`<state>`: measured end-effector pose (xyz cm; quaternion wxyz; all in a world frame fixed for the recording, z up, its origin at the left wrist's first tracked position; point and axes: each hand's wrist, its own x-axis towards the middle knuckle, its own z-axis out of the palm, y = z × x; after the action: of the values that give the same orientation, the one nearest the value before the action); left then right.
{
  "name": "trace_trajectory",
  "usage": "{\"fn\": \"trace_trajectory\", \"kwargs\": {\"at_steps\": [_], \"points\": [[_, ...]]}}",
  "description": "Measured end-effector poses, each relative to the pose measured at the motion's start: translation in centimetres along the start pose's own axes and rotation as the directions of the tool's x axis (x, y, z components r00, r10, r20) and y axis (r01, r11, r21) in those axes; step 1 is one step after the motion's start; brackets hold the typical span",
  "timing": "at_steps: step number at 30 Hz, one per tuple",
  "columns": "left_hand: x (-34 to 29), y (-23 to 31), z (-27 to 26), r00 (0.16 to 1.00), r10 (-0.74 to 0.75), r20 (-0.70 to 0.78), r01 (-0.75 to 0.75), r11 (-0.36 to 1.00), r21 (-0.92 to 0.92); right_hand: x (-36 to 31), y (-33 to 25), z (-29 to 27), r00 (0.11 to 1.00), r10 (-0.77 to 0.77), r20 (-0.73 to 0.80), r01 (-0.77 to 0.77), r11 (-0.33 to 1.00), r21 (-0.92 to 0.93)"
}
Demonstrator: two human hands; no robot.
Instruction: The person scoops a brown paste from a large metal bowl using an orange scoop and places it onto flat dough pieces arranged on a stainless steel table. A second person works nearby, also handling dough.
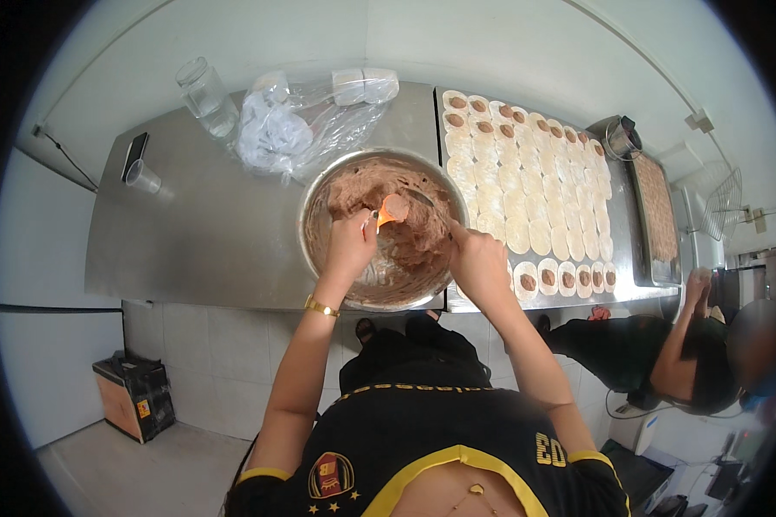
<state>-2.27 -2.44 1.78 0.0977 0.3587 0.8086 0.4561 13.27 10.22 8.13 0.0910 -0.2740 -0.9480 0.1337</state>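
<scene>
Steel bowl point(305, 226) at the near edge of the metal table point(190, 233), middle of the scene; brownish mixture point(353, 183) inside, heaped toward the far wall.

Left hand point(351, 244): fingers closed round the handle of an orange scoop point(386, 214), its cup full, held over the bowl. Right hand point(481, 261): gripping what looks like a dark spoon point(421, 197) (handle mostly hidden by the fingers), spoon head just right of the scoop.

To the right, pale round wrappers point(516, 202) lie in rows, some at the far and near edges topped with small mounds point(547, 277).

Judgement on technique: press the mixture into the cup so no air pocket remains, then draw the spoon flat across the rim. Hold the scoop inside the bowl while levelling, so scrapings drop back; a steady left wrist should even the portions.
</scene>
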Motion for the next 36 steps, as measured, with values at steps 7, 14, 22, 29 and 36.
{"fn": "trace_trajectory", "kwargs": {"at_steps": [7,14,22,29,36], "points": [[-0.1,0.5,0.7,0.996,0.087,0.016,-0.089,0.987,0.134,0.2,0.0,1.8,1.0,0.01,0.001,-0.01,0.997,-0.074],[0.7,1.2,1.9,0.987,0.133,-0.092,-0.111,0.971,0.212,-1.0,-0.9,2.0,1.0,-0.027,0.003,0.027,0.977,-0.212],[0.9,1.8,1.8,0.999,0.039,-0.021,-0.032,0.966,0.257,0.0,0.7,2.0,0.999,-0.032,-0.031,0.029,0.996,-0.087],[1.2,1.4,2.5,0.998,0.055,-0.024,-0.046,0.957,0.286,0.2,0.1,2.3,0.996,-0.092,-0.003,0.091,0.99,-0.105],[0.7,2.4,2.4,0.995,0.096,0.023,-0.099,0.946,0.309,1.1,2.2,-0.2,0.987,-0.153,0.05,0.16,0.965,-0.209]]}}
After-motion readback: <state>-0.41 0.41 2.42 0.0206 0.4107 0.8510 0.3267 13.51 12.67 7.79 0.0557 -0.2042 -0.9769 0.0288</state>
